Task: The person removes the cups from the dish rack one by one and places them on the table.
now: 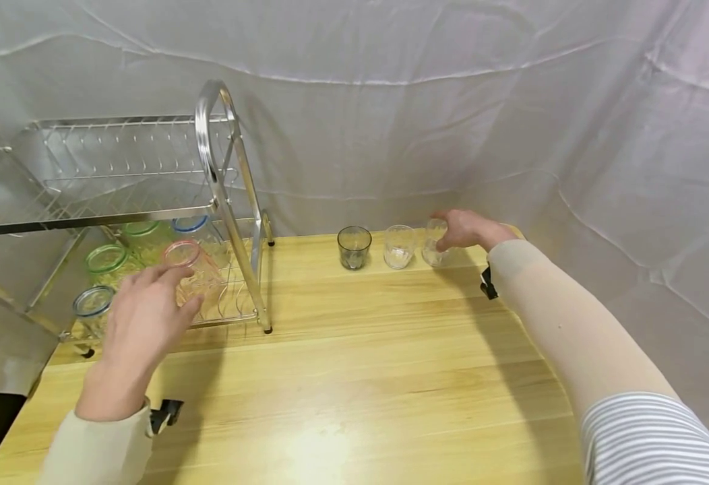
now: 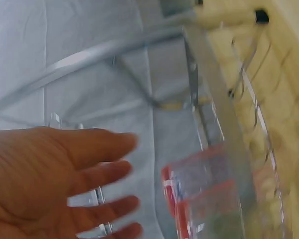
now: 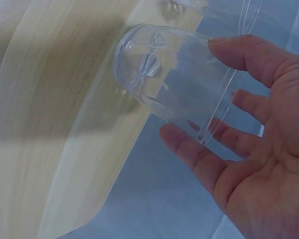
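Note:
At the table's far right, my right hand [image 1: 466, 229] grips a clear drinking glass [image 3: 174, 79] near its rim. In the right wrist view the thumb lies along one side of the glass and the fingers curl round the other. To its left stand another clear glass [image 1: 399, 248] and a dark grey glass [image 1: 354, 249]. My left hand [image 1: 148, 313] hovers before the lower tier of a metal dish rack [image 1: 242, 263], fingers extended and holding nothing. Close by its fingertips in the head view is a pink-rimmed glass [image 1: 199, 276]; the left wrist view shows a gap between them.
Beside the pink-rimmed glass, the rack's lower tier holds blue-rimmed [image 1: 203, 236] and green-rimmed glasses [image 1: 106, 263]. Slotted wire rows [image 1: 124, 151] fill the upper tier. A grey-white cloth [image 1: 354, 135] hangs behind the wooden table [image 1: 354, 377].

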A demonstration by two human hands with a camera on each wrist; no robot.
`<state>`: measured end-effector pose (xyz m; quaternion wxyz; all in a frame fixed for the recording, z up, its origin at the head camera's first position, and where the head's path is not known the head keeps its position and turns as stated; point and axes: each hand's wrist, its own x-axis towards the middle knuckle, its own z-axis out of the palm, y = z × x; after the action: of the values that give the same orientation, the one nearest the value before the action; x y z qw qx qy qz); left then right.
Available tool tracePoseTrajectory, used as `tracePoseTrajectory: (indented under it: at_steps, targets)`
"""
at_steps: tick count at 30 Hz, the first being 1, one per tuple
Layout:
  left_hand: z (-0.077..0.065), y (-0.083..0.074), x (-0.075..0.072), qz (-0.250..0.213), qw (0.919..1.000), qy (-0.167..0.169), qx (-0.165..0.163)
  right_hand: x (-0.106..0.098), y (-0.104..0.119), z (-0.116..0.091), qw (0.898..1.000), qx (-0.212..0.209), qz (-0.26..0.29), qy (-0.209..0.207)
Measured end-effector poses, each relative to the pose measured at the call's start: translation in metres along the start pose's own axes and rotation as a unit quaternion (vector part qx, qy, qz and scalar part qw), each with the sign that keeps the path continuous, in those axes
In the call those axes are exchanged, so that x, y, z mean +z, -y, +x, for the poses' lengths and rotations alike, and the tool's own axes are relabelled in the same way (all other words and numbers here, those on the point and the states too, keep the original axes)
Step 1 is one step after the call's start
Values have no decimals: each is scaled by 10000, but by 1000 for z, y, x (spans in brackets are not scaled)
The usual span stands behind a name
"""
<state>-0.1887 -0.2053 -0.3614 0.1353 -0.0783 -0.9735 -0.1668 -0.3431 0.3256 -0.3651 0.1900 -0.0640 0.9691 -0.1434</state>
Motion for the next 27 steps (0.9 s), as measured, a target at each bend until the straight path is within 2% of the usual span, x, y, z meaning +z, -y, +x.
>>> tracePoseTrajectory:
  at_steps: [2, 4, 14, 19, 27]
  targets:
    - [2, 9, -4, 105, 9989, 382, -232, 0, 0, 0, 10000, -4, -11, -10]
    - [3, 16, -4, 147, 9974, 619, -332, 0, -1, 0, 10000, -1, -26, -16]
    - [6, 28, -1, 126, 9895, 1285, -648, 1, -3, 0, 10000, -41, -11, -47]
    - [8, 29, 0, 219, 9862, 1463, -739, 2, -3, 1, 10000, -50, -3, -67]
    - [10, 33, 5, 295, 9875, 1377, -708, 3, -5, 2, 10000, 5, 51, -62]
